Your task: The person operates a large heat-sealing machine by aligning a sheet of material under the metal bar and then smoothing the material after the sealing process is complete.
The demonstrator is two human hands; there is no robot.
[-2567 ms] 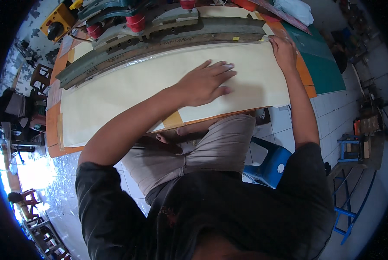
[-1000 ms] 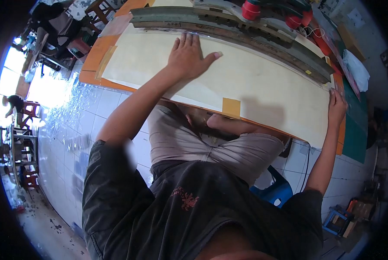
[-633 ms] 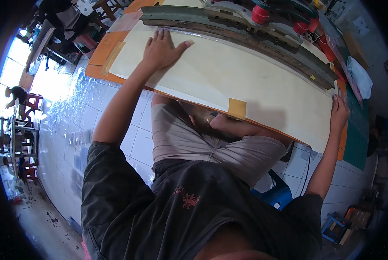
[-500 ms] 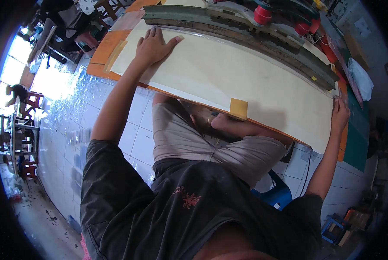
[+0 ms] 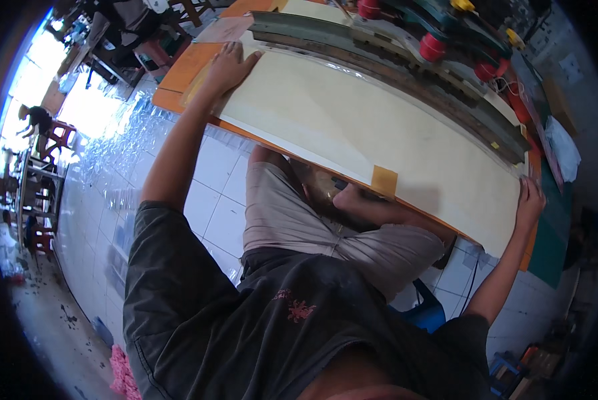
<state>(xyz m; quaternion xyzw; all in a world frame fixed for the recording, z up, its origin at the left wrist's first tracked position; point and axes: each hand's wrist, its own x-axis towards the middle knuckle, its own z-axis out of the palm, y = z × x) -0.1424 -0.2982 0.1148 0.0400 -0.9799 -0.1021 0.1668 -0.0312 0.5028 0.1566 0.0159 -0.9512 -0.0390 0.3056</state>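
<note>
A long cream sheet (image 5: 372, 127) lies flat along an orange-edged worktable (image 5: 182, 67). My left hand (image 5: 229, 65) lies palm down, fingers spread, on the sheet's left end near the table corner. My right hand (image 5: 531, 202) rests on the sheet's right end, fingers curled at its edge. A small tan patch (image 5: 384, 180) sits on the sheet's near edge. A long grey metal bar (image 5: 392, 67) runs along the sheet's far side.
Red spools (image 5: 433, 47) and machine parts stand behind the bar. A green mat (image 5: 555, 220) lies at the table's right end. A blue stool (image 5: 425, 310) is under me on a white tiled floor (image 5: 212, 193). Chairs and stools stand at the far left.
My left hand has slid leftward along the sheet, from its middle to its left end. My right hand has stayed at the right end. My view has swung left.
</note>
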